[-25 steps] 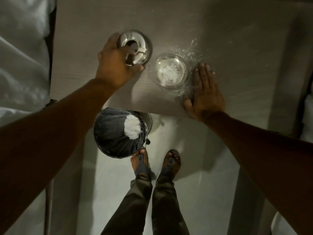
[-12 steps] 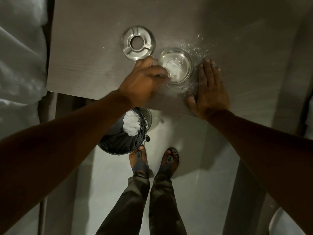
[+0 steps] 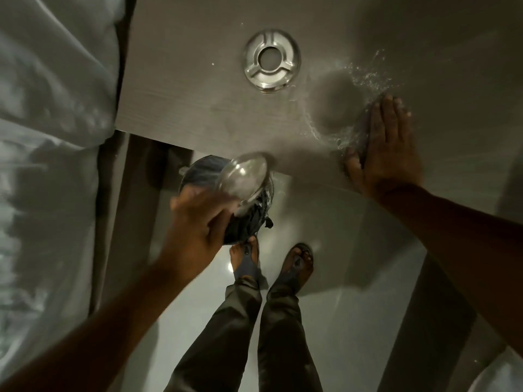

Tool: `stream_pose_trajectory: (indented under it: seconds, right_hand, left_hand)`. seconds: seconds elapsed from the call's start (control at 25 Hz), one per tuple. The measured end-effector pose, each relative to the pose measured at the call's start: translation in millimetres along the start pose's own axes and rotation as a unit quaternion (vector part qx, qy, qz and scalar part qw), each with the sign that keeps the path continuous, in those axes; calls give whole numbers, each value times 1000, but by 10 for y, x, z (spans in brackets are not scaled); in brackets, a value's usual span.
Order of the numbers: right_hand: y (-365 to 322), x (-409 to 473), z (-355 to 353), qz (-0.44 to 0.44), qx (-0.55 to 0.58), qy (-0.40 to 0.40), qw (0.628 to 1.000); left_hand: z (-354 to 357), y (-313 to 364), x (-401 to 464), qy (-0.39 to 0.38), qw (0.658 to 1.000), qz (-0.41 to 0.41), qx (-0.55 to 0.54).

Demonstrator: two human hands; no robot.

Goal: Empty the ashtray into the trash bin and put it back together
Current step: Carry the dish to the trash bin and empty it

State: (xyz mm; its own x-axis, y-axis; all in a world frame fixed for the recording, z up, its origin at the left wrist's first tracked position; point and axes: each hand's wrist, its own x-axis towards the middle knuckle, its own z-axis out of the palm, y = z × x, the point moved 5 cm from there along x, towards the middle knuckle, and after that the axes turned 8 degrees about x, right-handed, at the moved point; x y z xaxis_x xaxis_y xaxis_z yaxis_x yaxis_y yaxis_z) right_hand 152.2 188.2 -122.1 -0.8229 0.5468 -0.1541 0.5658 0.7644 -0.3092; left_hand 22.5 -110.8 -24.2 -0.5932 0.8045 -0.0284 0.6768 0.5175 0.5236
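Observation:
My left hand [image 3: 198, 224] grips the glass ashtray bowl [image 3: 243, 179] and holds it tilted, mouth down, over the trash bin [image 3: 198, 172], which is lined with a dark bag and stands on the floor just off the table's front edge. The bowl is motion-blurred. The metal ashtray lid [image 3: 271, 60], a ring with a centre hole, lies flat on the grey table [image 3: 184, 94]. My right hand [image 3: 385, 148] rests flat on the table, palm down, fingers together, at the edge of spilled white ash [image 3: 365, 80].
My two sandalled feet [image 3: 271, 258] stand on the pale floor beside the bin. White bedding [image 3: 51, 108] fills the left side next to the table. A pale object [image 3: 501, 374] shows at the bottom right corner.
My left hand took the glass bowl off the table, carried it toward me and tipped it over the bin. The lid and my right hand stayed put.

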Motion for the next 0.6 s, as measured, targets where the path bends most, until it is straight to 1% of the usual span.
stream_pose_trajectory:
  seconds: [0.04, 0.08, 0.12, 0.16, 0.2, 0.24, 0.28, 0.32, 0.36, 0.4, 0.48, 0.6]
  right_hand:
    - [4, 0, 2, -1, 4, 6, 1000]
    - [4, -3, 5, -5, 5, 10, 1000]
    - [0, -8, 11, -8, 5, 14, 1000]
    - [-2, -20, 4, -13, 7, 20, 1000]
    - [-18, -28, -3, -20, 9, 27, 999]
    - [-37, -26, -6, -27, 11, 34, 999]
    - [-49, -24, -12, -32, 13, 41, 999]
    - [-59, -32, -7, -35, 13, 42, 998]
    - [-56, -40, -6, -36, 14, 42, 998]
    - [-40, -46, -25, -37, 18, 44, 998]
    - [-15, -40, -57, -41, 21, 59, 997]
    - [-48, -23, 28, -58, 14, 56, 997]
  left_hand:
    - [-17, -93, -197, -11, 999, -34, 11]
    - [9, -191, -319, -22, 998, -49, 30]
    - [68, -295, -371, -33, 997, -68, 16]
    - [180, -433, -377, -41, 992, -114, -40]
    - [322, -613, -350, -55, 965, -206, -151]
    - [486, -821, -310, -62, 892, -338, -294]
    - [671, -999, -276, -72, 771, -461, -432]
    - [814, -1118, -284, -75, 653, -540, -526]
    - [916, -1220, -283, -74, 579, -571, -578]
    - [976, -1269, -273, -81, 555, -580, -591]
    - [1058, -1299, -245, -122, 554, -554, -610]
    - [1132, -1343, -360, -180, 538, -504, -652]
